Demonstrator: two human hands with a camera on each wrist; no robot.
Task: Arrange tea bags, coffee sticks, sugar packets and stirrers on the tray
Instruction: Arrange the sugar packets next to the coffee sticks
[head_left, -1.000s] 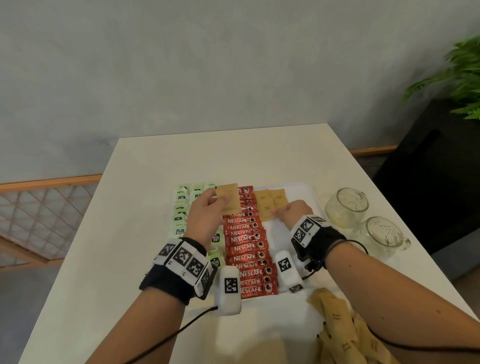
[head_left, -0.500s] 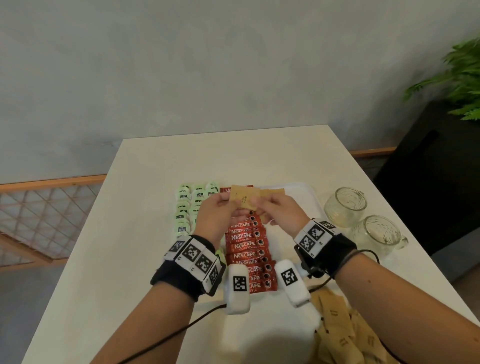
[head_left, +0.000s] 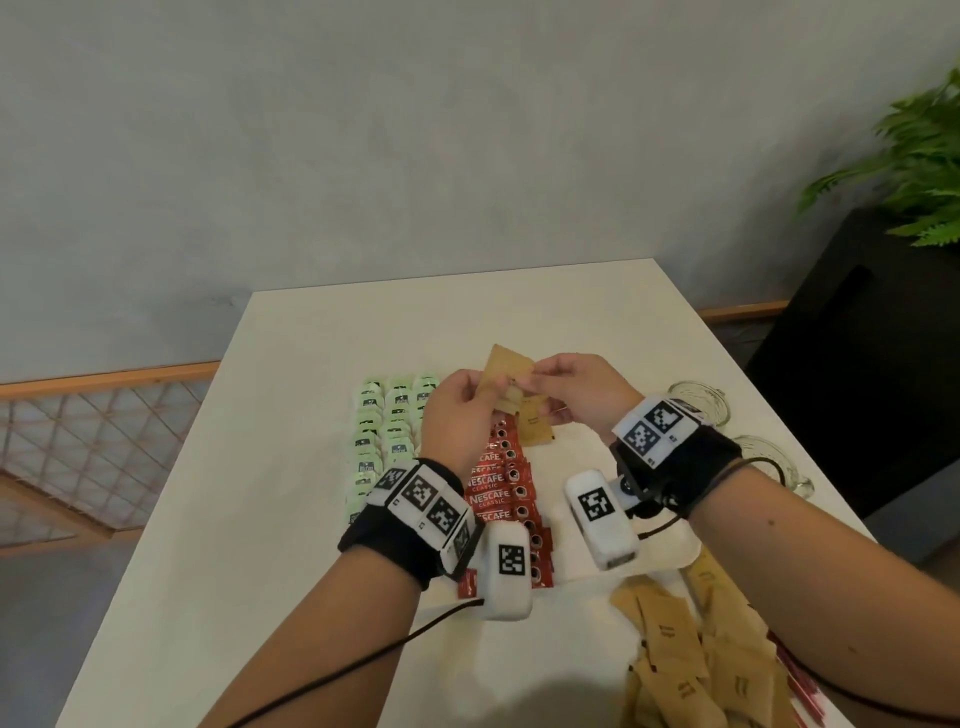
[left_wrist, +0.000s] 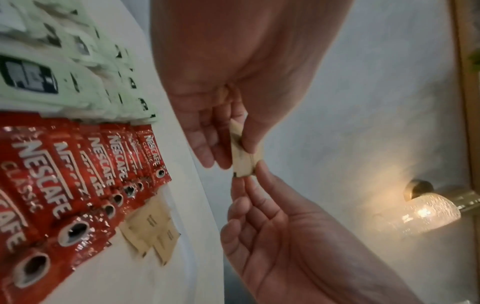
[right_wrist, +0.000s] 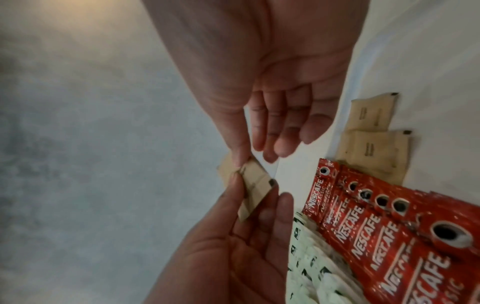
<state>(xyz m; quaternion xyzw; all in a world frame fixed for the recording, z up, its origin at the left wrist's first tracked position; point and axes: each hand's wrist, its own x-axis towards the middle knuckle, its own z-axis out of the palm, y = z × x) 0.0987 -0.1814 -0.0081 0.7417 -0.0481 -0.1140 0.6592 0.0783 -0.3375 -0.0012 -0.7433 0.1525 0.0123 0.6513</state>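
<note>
Both hands meet above the far end of the white tray (head_left: 571, 452). My left hand (head_left: 491, 391) pinches a small stack of brown sugar packets (head_left: 506, 366), seen edge-on in the left wrist view (left_wrist: 242, 158). My right hand (head_left: 537, 376) pinches the top corner of one of them (right_wrist: 255, 185) between thumb and forefinger. On the tray lie rows of green tea bags (head_left: 384, 431), a column of red coffee sticks (head_left: 493, 483) and two sugar packets (head_left: 535, 428) beside them. The same two packets (right_wrist: 371, 131) show in the right wrist view.
A loose pile of brown sugar packets (head_left: 685, 654) lies on the table at the near right, with thin red sticks (head_left: 802, 686) at its right edge. Two glass mugs (head_left: 701, 408) (head_left: 769, 462) stand right of the tray. A dark cabinet with a plant (head_left: 893, 171) is at the far right.
My right hand lifted off the sugar packets on the tray and came to the left hand. Both now hold the raised packets, a little further back.
</note>
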